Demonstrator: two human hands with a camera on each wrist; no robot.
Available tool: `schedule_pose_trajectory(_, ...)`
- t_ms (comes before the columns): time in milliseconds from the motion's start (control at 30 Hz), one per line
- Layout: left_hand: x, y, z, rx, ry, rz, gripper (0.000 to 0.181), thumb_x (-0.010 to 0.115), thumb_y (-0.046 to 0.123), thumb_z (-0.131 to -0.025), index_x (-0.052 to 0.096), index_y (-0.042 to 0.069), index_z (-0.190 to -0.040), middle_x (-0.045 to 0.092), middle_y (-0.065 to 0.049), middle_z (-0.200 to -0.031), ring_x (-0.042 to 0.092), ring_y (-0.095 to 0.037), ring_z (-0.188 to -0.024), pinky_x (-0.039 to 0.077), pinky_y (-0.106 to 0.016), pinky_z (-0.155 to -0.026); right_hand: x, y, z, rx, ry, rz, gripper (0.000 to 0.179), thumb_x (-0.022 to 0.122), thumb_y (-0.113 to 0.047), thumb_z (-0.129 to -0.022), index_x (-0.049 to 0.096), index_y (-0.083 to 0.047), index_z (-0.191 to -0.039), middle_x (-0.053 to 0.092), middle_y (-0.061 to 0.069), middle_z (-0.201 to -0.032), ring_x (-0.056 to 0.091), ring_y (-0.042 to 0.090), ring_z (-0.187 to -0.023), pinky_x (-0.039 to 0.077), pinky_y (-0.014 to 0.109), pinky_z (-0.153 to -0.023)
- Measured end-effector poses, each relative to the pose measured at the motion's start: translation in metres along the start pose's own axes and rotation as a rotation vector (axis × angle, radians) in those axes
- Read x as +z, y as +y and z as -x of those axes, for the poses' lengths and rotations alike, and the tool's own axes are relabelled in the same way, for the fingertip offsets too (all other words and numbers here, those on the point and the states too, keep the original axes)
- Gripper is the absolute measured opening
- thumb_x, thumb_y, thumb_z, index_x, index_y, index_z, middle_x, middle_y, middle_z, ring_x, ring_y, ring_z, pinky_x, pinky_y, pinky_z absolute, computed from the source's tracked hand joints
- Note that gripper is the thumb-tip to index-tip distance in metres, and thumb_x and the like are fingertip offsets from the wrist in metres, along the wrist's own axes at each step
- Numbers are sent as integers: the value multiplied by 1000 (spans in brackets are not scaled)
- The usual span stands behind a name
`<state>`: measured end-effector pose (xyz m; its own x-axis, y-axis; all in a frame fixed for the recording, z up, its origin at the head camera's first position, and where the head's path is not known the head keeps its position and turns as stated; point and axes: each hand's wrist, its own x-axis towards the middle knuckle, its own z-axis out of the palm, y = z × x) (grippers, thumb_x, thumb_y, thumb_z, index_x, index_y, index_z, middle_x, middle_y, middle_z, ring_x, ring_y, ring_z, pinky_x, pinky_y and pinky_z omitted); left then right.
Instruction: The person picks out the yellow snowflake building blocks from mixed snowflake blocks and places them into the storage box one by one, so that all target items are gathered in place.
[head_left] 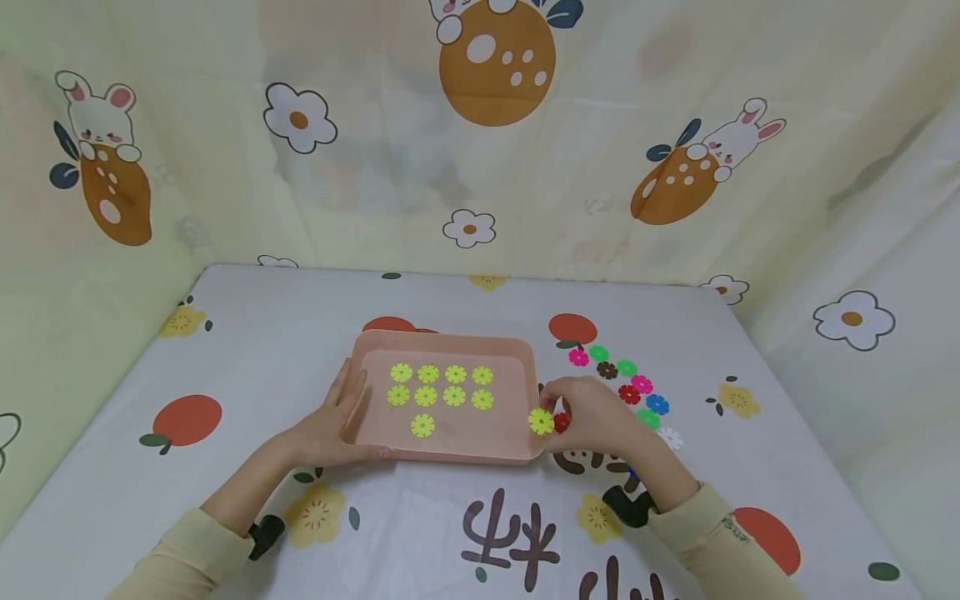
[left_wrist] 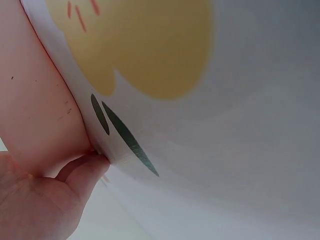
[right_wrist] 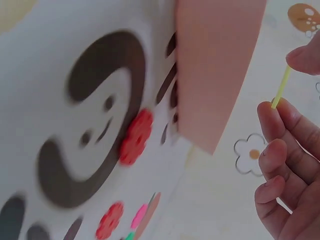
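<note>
A shallow pink tray [head_left: 517, 400] lies on the table, with several yellow-green flower-shaped discs [head_left: 426, 396] in rows inside. My left hand [head_left: 330, 429] holds the tray's near left corner, fingers along the left side and thumb along the near wall. In the left wrist view, that hand [left_wrist: 50, 195] touches the pink tray wall [left_wrist: 40, 90]. At the tray's right edge, my right hand [head_left: 596, 412] pinches one yellow-green flower disc [head_left: 542, 422]. The right wrist view shows this disc edge-on [right_wrist: 282, 87] between thumb and finger, apart from the tray.
Right of the tray lie loose flower discs in several colours, among them a blue one [head_left: 657, 404], a brown one [head_left: 607, 370] and a white one [head_left: 670, 438]. A red disc [head_left: 561, 422] lies just behind the right hand's fingers. Printed curtains [head_left: 375, 167] stand behind the table.
</note>
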<state>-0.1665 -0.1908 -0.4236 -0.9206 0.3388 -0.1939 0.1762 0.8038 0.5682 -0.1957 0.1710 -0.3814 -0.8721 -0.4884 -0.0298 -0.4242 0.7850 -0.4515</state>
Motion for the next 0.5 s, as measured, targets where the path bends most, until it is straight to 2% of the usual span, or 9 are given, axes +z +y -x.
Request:
schedule_pose_trajectory(100, -1, 0, 0, -3, -3, 6, 119, 66, 65, -68, -3, 7, -147, -24, -13, -148, 10, -46, -133, 31, -61, -94, 3, -8, -7, -4, -18, -17, 33, 83, -33, -60, 62, -19, -81, 56, -8, -72, 49, 13, -64, 45, 24, -51)
schedule_pose_trajectory(233, -1, 1, 0, -1, -5, 8, 119, 66, 64, -68, -3, 7, -147, -24, -14, -148, 9, -46, -133, 31, -61, -94, 8, -17, -16, -20, -24, -40, 30, 81, -28, -61, 61, -18, -79, 57, -5, -71, 48, 13, -62, 44, 25, -50)
schedule_pose_trajectory(500, -2, 2, 1, 0, -6, 11, 119, 66, 64, -68, -3, 7, -147, -24, -14, -148, 8, -46, -134, 30, -61, -95, 22, -34, -33, -28, -43, -29, 29, 81, -30, -60, 59, -20, -76, 59, -4, -69, 47, 12, -62, 41, 26, -50)
